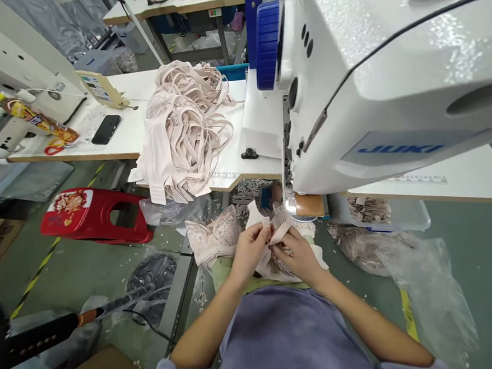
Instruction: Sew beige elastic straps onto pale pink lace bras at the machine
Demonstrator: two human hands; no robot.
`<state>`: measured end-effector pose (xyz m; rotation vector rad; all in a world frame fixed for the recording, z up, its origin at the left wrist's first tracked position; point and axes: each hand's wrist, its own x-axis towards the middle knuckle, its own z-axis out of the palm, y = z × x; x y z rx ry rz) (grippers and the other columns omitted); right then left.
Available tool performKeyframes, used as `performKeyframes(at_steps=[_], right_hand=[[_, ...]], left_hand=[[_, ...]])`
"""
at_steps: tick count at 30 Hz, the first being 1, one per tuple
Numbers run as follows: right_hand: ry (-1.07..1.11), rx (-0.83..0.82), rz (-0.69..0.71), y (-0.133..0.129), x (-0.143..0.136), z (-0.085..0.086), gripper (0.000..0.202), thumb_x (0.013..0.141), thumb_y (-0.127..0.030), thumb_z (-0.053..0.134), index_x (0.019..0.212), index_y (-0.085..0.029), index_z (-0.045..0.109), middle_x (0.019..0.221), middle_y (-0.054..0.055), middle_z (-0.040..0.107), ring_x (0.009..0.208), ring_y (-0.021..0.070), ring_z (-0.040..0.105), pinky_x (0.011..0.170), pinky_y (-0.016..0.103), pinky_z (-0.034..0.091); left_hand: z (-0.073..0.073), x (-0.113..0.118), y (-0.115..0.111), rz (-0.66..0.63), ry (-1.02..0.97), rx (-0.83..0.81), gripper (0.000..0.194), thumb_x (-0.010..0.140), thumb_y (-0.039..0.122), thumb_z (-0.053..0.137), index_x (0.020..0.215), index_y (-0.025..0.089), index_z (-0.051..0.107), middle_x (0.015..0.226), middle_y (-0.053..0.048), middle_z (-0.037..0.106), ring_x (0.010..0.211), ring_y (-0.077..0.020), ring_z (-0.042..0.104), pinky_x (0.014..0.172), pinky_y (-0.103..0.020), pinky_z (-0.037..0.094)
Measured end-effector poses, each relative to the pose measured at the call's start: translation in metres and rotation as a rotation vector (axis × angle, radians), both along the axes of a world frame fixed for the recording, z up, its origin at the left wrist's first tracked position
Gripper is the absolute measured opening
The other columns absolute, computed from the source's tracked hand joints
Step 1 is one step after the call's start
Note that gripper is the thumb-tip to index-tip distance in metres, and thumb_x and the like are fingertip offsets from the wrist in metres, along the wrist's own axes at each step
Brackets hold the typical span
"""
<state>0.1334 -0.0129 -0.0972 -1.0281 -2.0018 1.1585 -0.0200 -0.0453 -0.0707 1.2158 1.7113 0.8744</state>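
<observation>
Above my lap, my left hand (249, 253) pinches the end of a pale pink bra (272, 268), where a small light tab shows at the fingertips. Close beside it, my right hand (298, 256) has its fingers closed on a looped strap (280, 232) of the same bra. Fabric hangs beneath both hands, and the fingers partly cover it. Left of them, another lace bra (215, 231) rests on my lap. The sewing machine (390, 84) stands just beyond, its lower end near my right hand.
A heap of pale pink bras (183, 127) lies on the white table (127, 86). Farther left are a phone (106, 129), red-handled scissors (54, 147) and a drink bottle (41, 120). A red stool (92, 215) stands on the floor; a clear bin (412, 215) sits right.
</observation>
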Motion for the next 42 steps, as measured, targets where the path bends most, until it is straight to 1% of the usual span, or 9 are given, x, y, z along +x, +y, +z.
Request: performKeyframes(at_steps=[4,10,16,20,26,30,33,38,42], right_hand=[[-0.050,0.083,-0.051,0.004,0.013,0.003,0.022,0.091,-0.039,0.056,0.091,-0.022,0.069,0.074,0.005,0.066,0.059,0.0166,0.059,0.057,0.029,0.049],[-0.006,-0.044,-0.078,0.014,0.004,0.016,0.031,0.089,-0.037,0.055,0.113,-0.024,0.070,0.095,0.008,0.071,0.070,0.0172,0.065,0.066,0.031,0.054],[0.081,-0.253,-0.156,0.011,-0.003,0.013,0.015,0.084,-0.036,0.059,0.086,-0.022,0.064,0.069,0.000,0.064,0.058,0.0157,0.060,0.056,0.028,0.049],[0.043,-0.089,-0.244,0.009,-0.004,0.014,0.018,0.084,-0.036,0.060,0.073,-0.021,0.060,0.069,0.001,0.062,0.058,0.0150,0.058,0.054,0.026,0.047],[0.014,0.280,-0.254,0.009,-0.003,0.007,0.019,0.094,-0.029,0.055,0.089,-0.023,0.072,0.087,0.005,0.073,0.070,0.0159,0.068,0.065,0.027,0.055],[-0.060,0.520,-0.067,0.009,0.008,0.000,0.027,0.098,-0.027,0.048,0.087,-0.023,0.073,0.085,0.004,0.075,0.077,0.0151,0.070,0.071,0.025,0.056],[-0.235,0.603,0.043,0.040,0.036,0.000,0.024,0.095,-0.033,0.052,0.089,-0.027,0.074,0.088,-0.001,0.076,0.080,0.0131,0.070,0.073,0.022,0.057],[-0.581,0.515,-0.415,0.165,0.127,0.034,0.038,0.094,-0.015,0.040,0.126,-0.011,0.062,0.128,0.020,0.063,0.122,0.0302,0.058,0.105,0.051,0.046],[-0.802,0.402,-0.424,0.234,0.171,0.065,0.038,0.093,-0.028,0.060,0.128,-0.011,0.059,0.129,0.018,0.061,0.117,0.0296,0.059,0.100,0.050,0.050]], left_hand=[[0.013,0.002,-0.005,-0.023,0.078,0.061,0.030,0.095,0.033,0.040,0.078,0.018,0.060,0.076,-0.004,0.066,0.071,-0.0174,0.060,0.069,-0.028,0.045],[0.030,0.003,-0.011,-0.049,0.054,0.067,0.029,0.095,0.036,0.042,0.092,0.019,0.065,0.073,-0.003,0.067,0.063,-0.0164,0.060,0.059,-0.025,0.042],[0.025,0.009,-0.009,0.010,0.014,0.040,0.030,0.094,0.036,0.044,0.093,0.017,0.067,0.079,-0.006,0.072,0.070,-0.0187,0.064,0.062,-0.026,0.045],[0.024,0.014,-0.006,0.050,0.007,0.035,0.029,0.094,0.037,0.043,0.089,0.018,0.064,0.077,-0.005,0.070,0.069,-0.0185,0.063,0.063,-0.027,0.046],[0.023,0.018,-0.003,0.054,0.041,0.039,0.030,0.094,0.038,0.041,0.083,0.019,0.060,0.068,-0.001,0.062,0.060,-0.0151,0.056,0.058,-0.025,0.040],[0.024,0.016,0.000,0.034,0.024,0.079,0.033,0.089,0.046,0.047,0.071,0.020,0.056,0.062,0.001,0.056,0.059,-0.0142,0.052,0.056,-0.024,0.039],[0.019,0.010,0.002,0.005,0.026,0.077,0.040,0.088,0.052,0.048,0.064,0.021,0.053,0.055,0.002,0.052,0.053,-0.0140,0.049,0.052,-0.024,0.038],[0.008,0.007,0.000,-0.069,0.040,0.062,0.049,0.090,0.061,0.044,0.064,0.022,0.054,0.053,0.001,0.052,0.044,-0.0133,0.043,0.045,-0.024,0.033],[0.016,0.012,0.003,-0.152,0.009,-0.008,0.051,0.089,0.064,0.042,0.070,0.021,0.061,0.061,-0.003,0.059,0.051,-0.0159,0.049,0.049,-0.025,0.038]])
